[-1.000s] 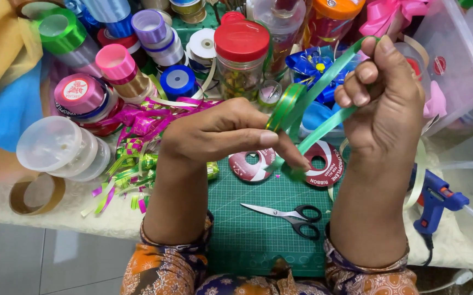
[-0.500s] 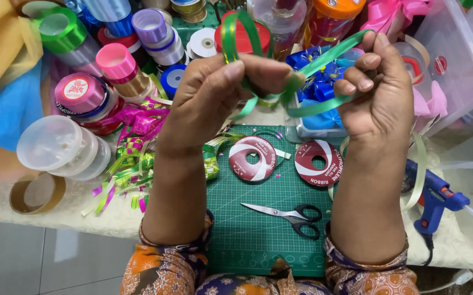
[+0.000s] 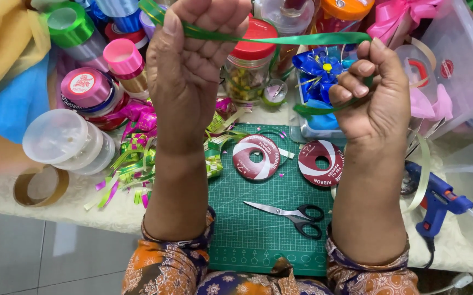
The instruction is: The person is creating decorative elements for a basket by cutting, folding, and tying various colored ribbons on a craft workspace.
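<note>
Head view: I am watching both hands stretching a green ribbon [image 3: 280,39] above the cutting mat [image 3: 258,229].

I am seeing the left hand [image 3: 195,65] clenching into a fist around one end of the ribbon, while the right hand [image 3: 376,90] is pinching the other end, where the ribbon is folding back under its fingers. The ribbon is running nearly level between them, passing in front of a red-lidded jar [image 3: 253,60]. Scissors [image 3: 288,212] are lying on the mat between the forearms, with two red spools [image 3: 255,157] beyond them. A blue glue gun [image 3: 438,202] is lying right of the mat.
</note>
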